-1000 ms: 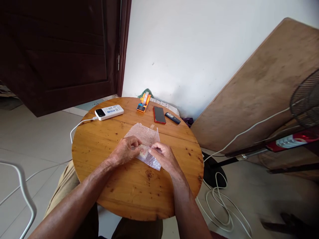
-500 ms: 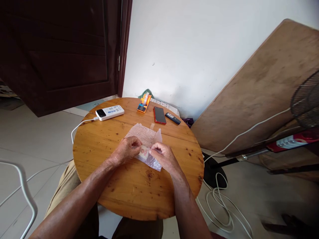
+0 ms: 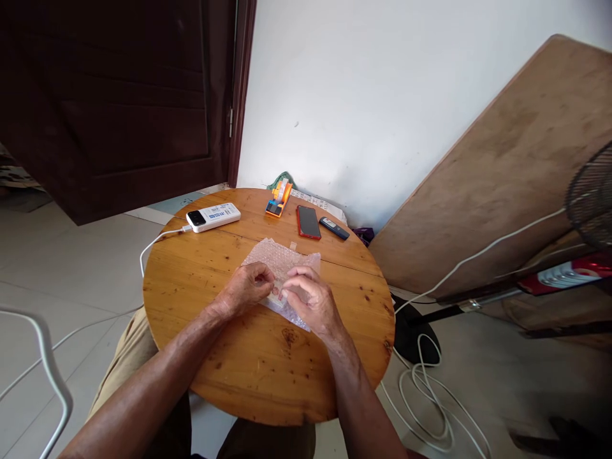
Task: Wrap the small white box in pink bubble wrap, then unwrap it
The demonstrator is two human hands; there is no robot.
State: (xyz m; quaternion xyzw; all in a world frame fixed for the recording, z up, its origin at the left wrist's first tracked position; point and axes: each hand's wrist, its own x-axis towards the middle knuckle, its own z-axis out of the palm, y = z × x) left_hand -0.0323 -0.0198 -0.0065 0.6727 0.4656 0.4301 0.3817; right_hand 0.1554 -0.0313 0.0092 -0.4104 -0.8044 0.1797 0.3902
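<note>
A sheet of bubble wrap (image 3: 270, 253) lies on the round wooden table under both hands. Pinched fingers of my left hand (image 3: 248, 284) are at the left edge of a small, pale, see-through piece with reddish marks (image 3: 276, 294), which rests over the wrap. What exactly this piece is cannot be made out. My right hand (image 3: 313, 299) hovers at its right side, thumb and fingers curved and a little apart, with nothing clearly between them. Part of the wrap is hidden behind the hands.
At the table's (image 3: 191, 287) back stand an orange tape dispenser (image 3: 280, 196), a red-edged phone (image 3: 308, 222) and a small dark handheld device (image 3: 333, 227). A white power bank (image 3: 214, 217) with a cable lies back left. A fan (image 3: 593, 197) and coiled cable (image 3: 430, 395) are right.
My right hand's fingers have loosened and spread from their pinch beside the small piece. The wrap's right side looks flatter and wider. My left hand stays nearly in place.
</note>
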